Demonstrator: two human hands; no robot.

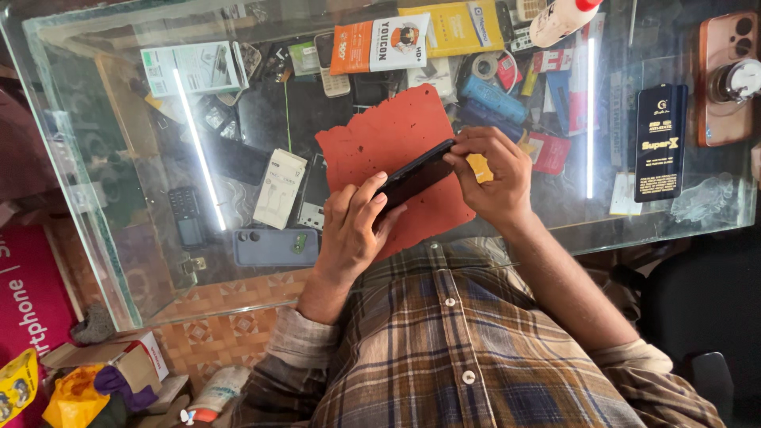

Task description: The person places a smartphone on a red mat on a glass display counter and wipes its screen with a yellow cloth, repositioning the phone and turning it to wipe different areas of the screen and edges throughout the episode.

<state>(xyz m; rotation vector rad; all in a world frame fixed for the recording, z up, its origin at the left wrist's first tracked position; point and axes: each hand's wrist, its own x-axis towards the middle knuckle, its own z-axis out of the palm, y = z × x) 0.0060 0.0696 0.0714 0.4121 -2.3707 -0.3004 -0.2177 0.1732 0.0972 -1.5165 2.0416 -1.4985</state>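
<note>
Head view, only one angle here: a black phone point(415, 176) sits mid-frame, tilted up off a red mat point(380, 143) that probably cushions it against the glass worktop point(103, 190). The left hand point(349, 230) grasps the lower end, thumb across the face, likely to steady it, while the right hand point(495, 174) pinches the upper edge with its fingertips. A dark flat box point(660, 143) lies off to the right of the frame, and a grey phone case point(273, 247) at lower left, both well apart from the hands.
</note>
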